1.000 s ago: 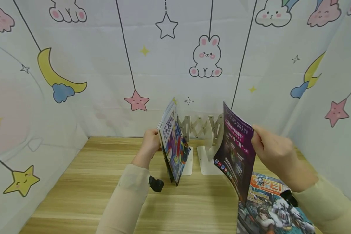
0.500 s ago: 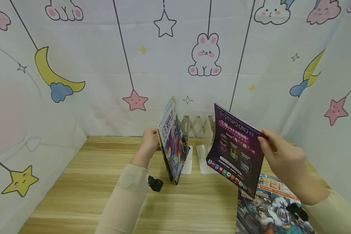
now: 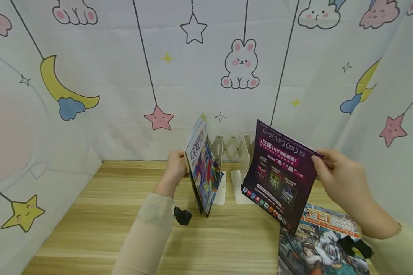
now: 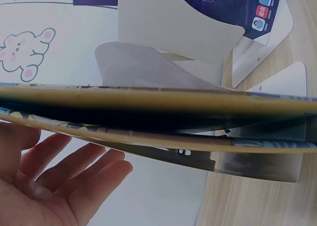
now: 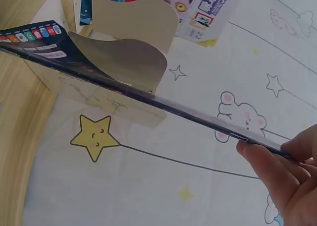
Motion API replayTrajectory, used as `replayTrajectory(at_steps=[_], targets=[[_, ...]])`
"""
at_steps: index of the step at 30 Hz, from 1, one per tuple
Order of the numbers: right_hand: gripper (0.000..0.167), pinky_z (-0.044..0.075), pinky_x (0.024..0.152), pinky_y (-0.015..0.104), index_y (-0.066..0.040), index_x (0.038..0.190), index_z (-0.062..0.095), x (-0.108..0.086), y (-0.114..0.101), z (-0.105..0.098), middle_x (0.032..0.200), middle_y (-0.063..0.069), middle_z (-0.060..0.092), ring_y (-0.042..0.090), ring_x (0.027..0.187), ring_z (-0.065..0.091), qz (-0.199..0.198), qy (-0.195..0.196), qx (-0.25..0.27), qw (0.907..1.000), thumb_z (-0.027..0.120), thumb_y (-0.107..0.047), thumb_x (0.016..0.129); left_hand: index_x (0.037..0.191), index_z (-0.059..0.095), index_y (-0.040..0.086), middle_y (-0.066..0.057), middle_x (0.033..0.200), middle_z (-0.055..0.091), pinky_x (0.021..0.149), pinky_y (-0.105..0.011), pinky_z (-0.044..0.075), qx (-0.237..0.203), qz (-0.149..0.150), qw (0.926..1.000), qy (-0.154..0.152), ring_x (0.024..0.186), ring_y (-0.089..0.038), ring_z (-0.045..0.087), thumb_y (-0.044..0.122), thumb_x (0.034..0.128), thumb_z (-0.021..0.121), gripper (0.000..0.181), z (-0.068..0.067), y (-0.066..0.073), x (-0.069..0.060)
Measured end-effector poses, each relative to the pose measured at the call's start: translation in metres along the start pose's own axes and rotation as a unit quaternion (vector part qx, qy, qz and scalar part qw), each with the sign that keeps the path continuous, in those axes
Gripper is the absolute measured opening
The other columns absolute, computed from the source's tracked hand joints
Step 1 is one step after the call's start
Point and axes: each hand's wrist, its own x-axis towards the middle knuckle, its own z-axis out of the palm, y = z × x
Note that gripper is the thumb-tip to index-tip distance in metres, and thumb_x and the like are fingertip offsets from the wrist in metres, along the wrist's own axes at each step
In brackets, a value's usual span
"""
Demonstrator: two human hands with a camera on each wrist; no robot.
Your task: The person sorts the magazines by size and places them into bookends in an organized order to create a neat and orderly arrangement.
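Right hand pinches purple magazine by its edge, so it hangs clear; left hand, fingers loosely extended, I think props standing magazines toward table's back edge.

A wood-grained tabletop runs to a far edge, behind which hangs pale printed cloth. Above that edge's middle, the print shows a winking rabbit, with a pink star lower, to its left. A yellow moon sits above the far left corner; a smiling yellow star lies beyond the left edge.
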Motion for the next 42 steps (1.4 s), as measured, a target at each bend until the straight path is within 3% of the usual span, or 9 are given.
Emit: replayTrajectory(at_steps=[2, 5, 10, 19, 23, 28, 33, 42], targets=[[0.019, 0.037, 0.048, 0.003, 0.008, 0.1, 0.067, 0.0, 0.002, 0.0, 0.073, 0.024, 0.069, -0.012, 0.055, 0.057, 0.016, 0.003, 0.013, 0.9998, 0.066, 0.0, 0.084, 0.089, 0.067, -0.007, -0.014, 0.084, 0.065, 0.052, -0.024, 0.049, 0.008, 0.002, 1.0, 0.003, 0.065, -0.015, 0.055, 0.012, 0.0937, 0.047, 0.028, 0.0, 0.0, 0.0], [0.018, 0.037, 0.05, 0.001, 0.009, 0.1, 0.067, -0.001, 0.003, 0.001, 0.073, 0.026, 0.068, -0.032, 0.063, 0.038, 0.038, 0.006, 0.037, 0.9986, 0.065, 0.0, 0.085, 0.088, 0.067, -0.006, -0.015, 0.088, 0.065, 0.056, -0.024, 0.048, 0.021, 0.003, 0.9998, 0.004, 0.073, -0.018, 0.055, 0.013, 0.0937, 0.048, 0.028, 0.0, 0.0, 0.001], [0.016, 0.037, 0.048, 0.002, 0.009, 0.098, 0.067, 0.001, 0.001, 0.004, 0.073, 0.025, 0.068, -0.031, 0.061, 0.039, 0.048, 0.018, 0.055, 0.9972, 0.065, -0.001, 0.086, 0.087, 0.067, -0.006, -0.016, 0.092, 0.066, 0.059, -0.024, 0.046, 0.031, 0.008, 0.9995, 0.004, 0.081, -0.021, 0.054, 0.015, 0.0939, 0.048, 0.029, -0.001, -0.001, 0.002], [0.017, 0.038, 0.058, -0.004, 0.011, 0.097, 0.067, 0.0, -0.007, 0.016, 0.077, 0.028, 0.068, -0.03, 0.066, 0.044, 0.078, 0.056, 0.102, 0.9902, 0.063, -0.002, 0.087, 0.091, 0.068, -0.006, -0.018, 0.096, 0.066, 0.059, -0.024, 0.047, 0.025, 0.008, 0.9997, 0.002, 0.08, -0.02, 0.055, 0.014, 0.0936, 0.048, 0.028, -0.001, -0.001, 0.002], [0.017, 0.039, 0.059, -0.004, 0.01, 0.098, 0.068, -0.001, -0.01, 0.023, 0.078, 0.028, 0.068, -0.029, 0.066, 0.047, 0.084, 0.066, 0.12, 0.9871, 0.062, -0.003, 0.088, 0.092, 0.067, -0.007, -0.018, 0.093, 0.066, 0.057, -0.024, 0.05, 0.014, 0.006, 0.9999, -0.002, 0.072, -0.017, 0.057, 0.013, 0.0933, 0.048, 0.028, -0.001, -0.001, 0.001], [0.016, 0.038, 0.058, -0.004, 0.01, 0.097, 0.069, 0.0, -0.013, 0.032, 0.077, 0.027, 0.069, -0.029, 0.069, 0.047, 0.069, 0.095, 0.123, 0.9854, 0.063, -0.001, 0.087, 0.095, 0.067, -0.007, -0.017, 0.089, 0.065, 0.054, -0.029, 0.055, -0.014, -0.011, 0.9998, -0.011, 0.062, -0.014, 0.058, 0.012, 0.0936, 0.047, 0.028, -0.001, -0.001, 0.0], [0.013, 0.034, 0.052, 0.0, 0.007, 0.093, 0.072, 0.0, -0.016, 0.041, 0.072, 0.022, 0.069, -0.025, 0.063, 0.044, 0.046, 0.122, 0.097, 0.9866, 0.066, -0.001, 0.084, 0.096, 0.067, -0.007, -0.017, 0.091, 0.064, 0.056, -0.031, 0.057, -0.02, -0.021, 0.9995, -0.01, 0.062, -0.015, 0.059, 0.011, 0.0935, 0.047, 0.028, 0.0, -0.002, 0.001], [0.013, 0.033, 0.051, 0.004, 0.007, 0.092, 0.072, 0.001, -0.023, 0.055, 0.071, 0.02, 0.069, -0.014, 0.058, 0.043, 0.008, 0.136, 0.087, 0.9868, 0.068, 0.002, 0.08, 0.09, 0.067, -0.007, -0.015, 0.087, 0.065, 0.054, -0.025, 0.051, 0.005, -0.009, 0.9999, -0.002, 0.068, -0.016, 0.056, 0.015, 0.0948, 0.047, 0.03, 0.0, 0.0, 0.001]])
